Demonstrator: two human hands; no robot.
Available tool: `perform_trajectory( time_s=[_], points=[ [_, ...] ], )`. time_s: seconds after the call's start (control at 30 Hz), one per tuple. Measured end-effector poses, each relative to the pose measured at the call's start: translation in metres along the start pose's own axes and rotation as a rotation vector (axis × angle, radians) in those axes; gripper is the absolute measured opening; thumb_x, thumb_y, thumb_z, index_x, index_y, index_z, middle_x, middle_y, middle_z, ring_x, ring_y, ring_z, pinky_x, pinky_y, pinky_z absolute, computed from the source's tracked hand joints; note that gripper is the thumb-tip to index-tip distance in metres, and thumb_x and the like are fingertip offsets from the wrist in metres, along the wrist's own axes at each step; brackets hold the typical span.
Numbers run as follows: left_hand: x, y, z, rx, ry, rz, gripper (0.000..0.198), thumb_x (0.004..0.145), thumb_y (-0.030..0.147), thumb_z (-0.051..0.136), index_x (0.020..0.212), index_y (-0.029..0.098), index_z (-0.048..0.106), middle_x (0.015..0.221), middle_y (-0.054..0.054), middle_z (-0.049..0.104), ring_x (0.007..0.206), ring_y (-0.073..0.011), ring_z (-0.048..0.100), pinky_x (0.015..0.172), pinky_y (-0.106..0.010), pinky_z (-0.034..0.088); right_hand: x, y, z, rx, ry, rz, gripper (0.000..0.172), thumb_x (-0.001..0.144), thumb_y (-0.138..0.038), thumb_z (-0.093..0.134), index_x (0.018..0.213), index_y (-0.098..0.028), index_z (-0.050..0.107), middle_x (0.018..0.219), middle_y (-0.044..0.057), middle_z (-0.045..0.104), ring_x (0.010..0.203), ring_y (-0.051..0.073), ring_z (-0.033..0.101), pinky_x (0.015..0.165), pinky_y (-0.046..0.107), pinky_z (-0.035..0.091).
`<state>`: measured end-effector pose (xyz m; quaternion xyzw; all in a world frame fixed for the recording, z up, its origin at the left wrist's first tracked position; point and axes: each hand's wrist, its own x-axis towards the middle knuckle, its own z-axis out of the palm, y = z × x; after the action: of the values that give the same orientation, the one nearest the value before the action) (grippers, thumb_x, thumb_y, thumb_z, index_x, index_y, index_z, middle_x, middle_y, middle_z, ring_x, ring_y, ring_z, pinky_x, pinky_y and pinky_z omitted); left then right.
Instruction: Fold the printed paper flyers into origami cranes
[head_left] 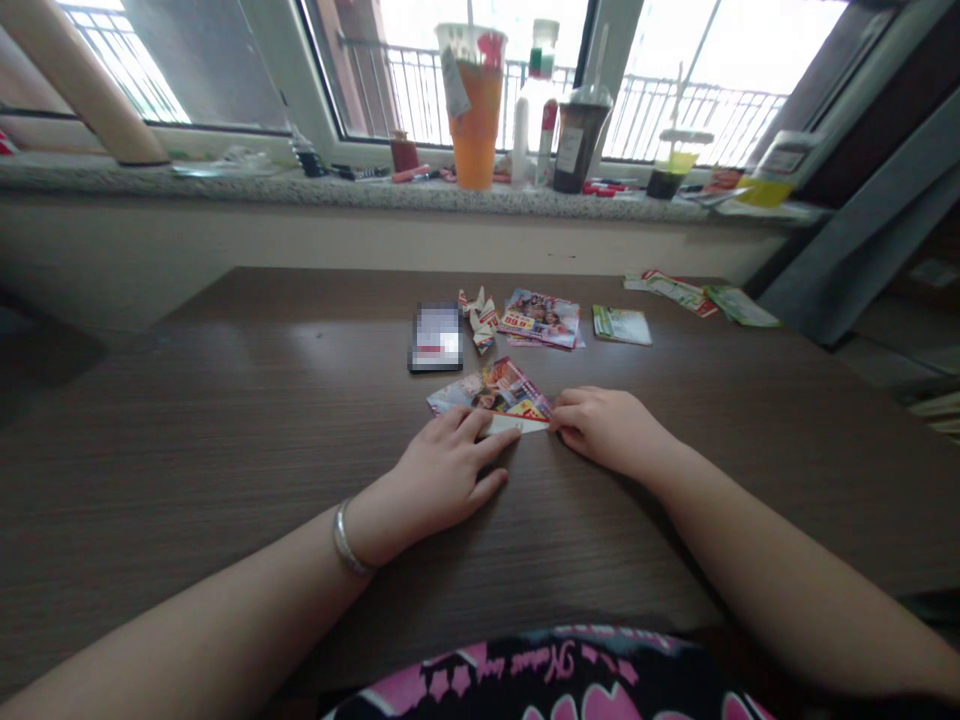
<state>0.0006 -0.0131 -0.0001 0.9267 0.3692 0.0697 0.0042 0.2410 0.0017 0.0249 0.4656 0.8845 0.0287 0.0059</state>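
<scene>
A colourful printed paper point(504, 388), folded into a roughly triangular shape with a white strip along its near edge, lies flat on the brown table. My left hand point(454, 465) rests on its lower left part with the fingers spread; a metal bracelet point(345, 540) circles that wrist. At the paper's right corner my right hand point(604, 428) has its fingers closed together, with the fingertips touching the corner. Just beyond the paper are a folded paper piece point(481, 320) and a stack of printed leaflets point(541, 318).
A dark-edged device point(436, 338) with a blurred screen lies left of the folded piece. Green-and-white cards point(622, 325) and paper strips point(679, 291) lie on the table's point(225, 400) right side. Cups, including an orange drink point(475, 125), and bottles stand on the windowsill point(375, 195).
</scene>
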Motion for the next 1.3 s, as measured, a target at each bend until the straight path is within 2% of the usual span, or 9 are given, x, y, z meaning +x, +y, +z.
perform_trajectory(
  time_s=[0.23,0.53,0.73,1.0,1.17,1.3],
  points=[
    [0.000,-0.001,0.000,-0.007,0.002,0.003,0.047,0.094,0.043,0.044,0.138,0.027,0.045,0.132,-0.010,0.050,0.122,-0.0293,0.044,0.105,-0.048,0.034,-0.002,0.000,-0.005,-0.009,-0.023,0.043,0.020,0.089,-0.022,0.051,0.088,-0.025,0.071,0.094,0.002,0.069,0.087,0.017,0.063,0.069,0.025,0.042],
    [-0.001,-0.003,0.002,0.005,0.020,0.020,0.046,0.094,0.043,0.044,0.136,0.027,0.047,0.128,-0.009,0.052,0.120,-0.0287,0.045,0.104,-0.045,0.035,-0.003,0.004,-0.007,-0.061,-0.060,0.115,0.022,0.086,-0.022,0.052,0.089,-0.028,0.073,0.094,0.001,0.071,0.084,0.018,0.065,0.063,0.026,0.040],
    [-0.001,-0.003,0.003,0.022,0.013,0.019,0.045,0.094,0.043,0.044,0.135,0.026,0.048,0.128,-0.009,0.052,0.119,-0.0287,0.045,0.103,-0.045,0.036,-0.005,0.012,-0.007,-0.067,-0.088,0.106,0.020,0.083,-0.021,0.054,0.085,-0.027,0.072,0.093,0.001,0.071,0.085,0.018,0.064,0.062,0.026,0.039],
    [-0.002,-0.005,0.005,0.013,0.025,0.018,0.044,0.094,0.042,0.044,0.136,0.028,0.047,0.127,-0.009,0.052,0.118,-0.0281,0.046,0.103,-0.045,0.036,-0.006,0.017,-0.006,-0.061,-0.064,0.112,0.019,0.084,-0.020,0.053,0.085,-0.025,0.072,0.091,0.003,0.071,0.083,0.018,0.063,0.065,0.026,0.041],
    [-0.002,-0.004,0.006,0.005,0.030,0.011,0.045,0.094,0.043,0.044,0.136,0.028,0.047,0.130,-0.009,0.051,0.120,-0.0286,0.045,0.104,-0.047,0.035,-0.003,0.008,0.004,0.073,0.112,-0.042,0.025,0.092,-0.022,0.047,0.096,-0.021,0.072,0.097,0.005,0.070,0.095,0.018,0.060,0.086,0.029,0.044],
    [-0.001,-0.003,0.003,0.012,0.026,0.010,0.047,0.093,0.043,0.044,0.138,0.028,0.046,0.130,-0.010,0.050,0.120,-0.0290,0.045,0.105,-0.047,0.035,0.001,-0.004,0.016,0.160,0.166,-0.190,0.027,0.093,-0.023,0.048,0.109,-0.019,0.069,0.106,0.008,0.069,0.100,0.019,0.058,0.093,0.033,0.044]
  ],
)
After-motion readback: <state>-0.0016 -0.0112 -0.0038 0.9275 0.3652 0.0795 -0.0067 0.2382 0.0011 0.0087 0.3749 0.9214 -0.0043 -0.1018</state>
